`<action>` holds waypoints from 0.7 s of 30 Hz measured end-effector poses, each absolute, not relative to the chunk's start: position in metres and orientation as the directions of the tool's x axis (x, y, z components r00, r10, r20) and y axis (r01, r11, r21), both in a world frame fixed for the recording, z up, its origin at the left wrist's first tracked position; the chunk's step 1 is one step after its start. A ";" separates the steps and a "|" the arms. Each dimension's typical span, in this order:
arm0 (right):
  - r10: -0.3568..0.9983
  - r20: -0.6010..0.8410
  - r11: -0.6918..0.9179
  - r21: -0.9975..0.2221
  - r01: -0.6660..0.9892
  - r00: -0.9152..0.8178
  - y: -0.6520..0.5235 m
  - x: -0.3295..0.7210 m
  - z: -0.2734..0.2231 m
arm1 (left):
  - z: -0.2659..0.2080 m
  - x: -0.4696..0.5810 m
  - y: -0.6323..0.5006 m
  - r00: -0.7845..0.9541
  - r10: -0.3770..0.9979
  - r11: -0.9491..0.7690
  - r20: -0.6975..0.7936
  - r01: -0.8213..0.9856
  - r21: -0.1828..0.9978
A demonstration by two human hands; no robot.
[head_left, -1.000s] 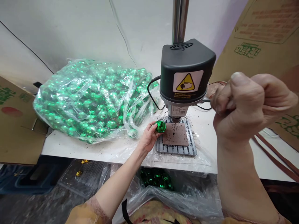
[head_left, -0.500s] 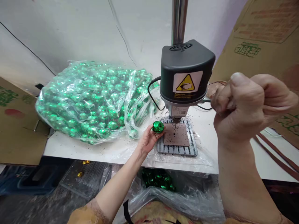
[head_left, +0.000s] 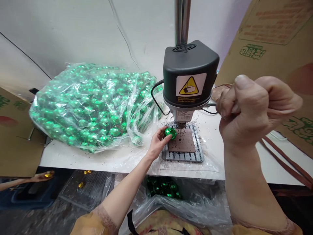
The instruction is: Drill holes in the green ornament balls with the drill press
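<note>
My left hand (head_left: 160,142) grips a shiny green faceted ball (head_left: 170,133) by its side, just left of the drill bit. Above it stands a small black drill press (head_left: 189,73) with a yellow warning sticker. Under the bit, a brown board (head_left: 184,145) with a dark hole lies on the slotted metal base (head_left: 166,156), and dark shavings are scattered about. My right hand (head_left: 256,104) is raised at the right of the drill head, fingers curled into a fist. Whatever the fist closes on is hidden; a metal rod end shows beside the fingers.
A clear plastic bag (head_left: 93,107) full of green balls lies left of the drill. Another open bag (head_left: 195,195) with green balls (head_left: 163,186) sits below the table edge. Cardboard boxes (head_left: 266,65) flank both sides. Another person's hand (head_left: 40,177) holds a gold ball (head_left: 49,174) at far left.
My left hand has turned and moved the green ball rightward, closer to the drill bit. My right fist stays raised. Another person's hand with a gold ball has appeared at far left.
</note>
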State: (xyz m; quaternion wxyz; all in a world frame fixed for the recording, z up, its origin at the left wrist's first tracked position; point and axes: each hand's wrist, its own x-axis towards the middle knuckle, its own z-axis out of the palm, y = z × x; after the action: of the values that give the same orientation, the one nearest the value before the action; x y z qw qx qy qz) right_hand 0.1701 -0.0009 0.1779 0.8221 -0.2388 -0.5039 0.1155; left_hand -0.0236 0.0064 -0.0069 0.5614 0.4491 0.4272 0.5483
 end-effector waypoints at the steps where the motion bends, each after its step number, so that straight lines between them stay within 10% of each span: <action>1: 0.434 0.774 0.859 -0.510 0.048 0.462 -0.001 0.170 0.178 | -0.009 -0.022 0.007 0.063 0.997 -0.027 0.040 -0.196 0.980; 21: 0.419 0.785 0.870 -0.491 0.047 0.456 -0.001 0.170 0.179 | -0.013 -0.008 0.017 0.199 0.964 -0.195 0.177 0.075 0.978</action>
State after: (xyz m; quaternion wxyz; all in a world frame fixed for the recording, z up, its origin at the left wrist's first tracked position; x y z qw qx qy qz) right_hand 0.1697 -0.0012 0.1791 0.8221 -0.2288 -0.5089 0.1133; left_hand -0.0080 0.0168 -0.0130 0.4723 0.6136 0.4233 0.4703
